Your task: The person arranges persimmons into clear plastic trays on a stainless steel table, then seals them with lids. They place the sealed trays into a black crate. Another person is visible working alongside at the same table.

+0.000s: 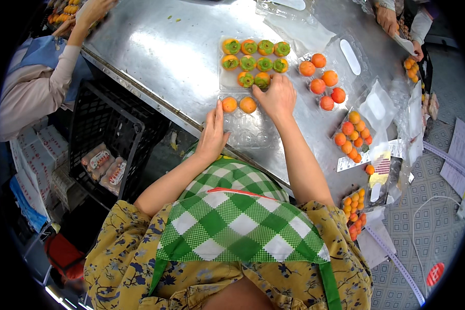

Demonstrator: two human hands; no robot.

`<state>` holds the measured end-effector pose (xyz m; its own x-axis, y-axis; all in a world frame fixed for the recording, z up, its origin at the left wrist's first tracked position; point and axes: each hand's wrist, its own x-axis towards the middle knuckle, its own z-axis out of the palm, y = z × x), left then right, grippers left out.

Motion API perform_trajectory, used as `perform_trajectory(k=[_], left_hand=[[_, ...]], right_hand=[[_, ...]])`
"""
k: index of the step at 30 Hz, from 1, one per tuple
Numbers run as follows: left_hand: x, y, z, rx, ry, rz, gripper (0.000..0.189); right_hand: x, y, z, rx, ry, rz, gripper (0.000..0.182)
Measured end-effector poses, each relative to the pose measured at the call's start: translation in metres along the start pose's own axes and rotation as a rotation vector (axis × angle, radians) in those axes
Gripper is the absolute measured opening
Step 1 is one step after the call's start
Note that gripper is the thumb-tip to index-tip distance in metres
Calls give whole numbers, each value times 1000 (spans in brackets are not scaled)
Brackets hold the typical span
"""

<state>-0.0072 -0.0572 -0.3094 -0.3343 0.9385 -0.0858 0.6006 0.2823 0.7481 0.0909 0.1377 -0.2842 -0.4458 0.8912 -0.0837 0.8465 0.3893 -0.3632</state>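
In front of me lies an open clear plastic clamshell pack [252, 135] with moulded cups. Its far half holds rows of orange persimmons [248, 62] with their green calyxes facing up, on a whitish lining. Two persimmons [238, 105] without visible calyxes sit in the near half, by the fold. My right hand [279, 97] has thumb and forefinger around a persimmon [262, 79] at the right end of the nearest calyx-up row. My left hand [212, 135] rests along the pack's left edge, fingertips beside the left persimmon, thumb spread apart.
Right on the metal table [170, 62] are another pack of persimmons [317, 86] and a pack of smaller orange fruit [352, 135]. A black crate [108, 128] holding packs stands left. Co-workers' hands [97, 9] show at upper left and upper right.
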Motion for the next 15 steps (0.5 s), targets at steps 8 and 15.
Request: perform_trajectory(k=[8,15], left_hand=[[23,19,-45,25,127,49,77],[100,35,-31,230,231,194,44]], right_hand=[[-7,17,-19,656,-86,60,40],[-29,32,-53,1876,-589,242,57]])
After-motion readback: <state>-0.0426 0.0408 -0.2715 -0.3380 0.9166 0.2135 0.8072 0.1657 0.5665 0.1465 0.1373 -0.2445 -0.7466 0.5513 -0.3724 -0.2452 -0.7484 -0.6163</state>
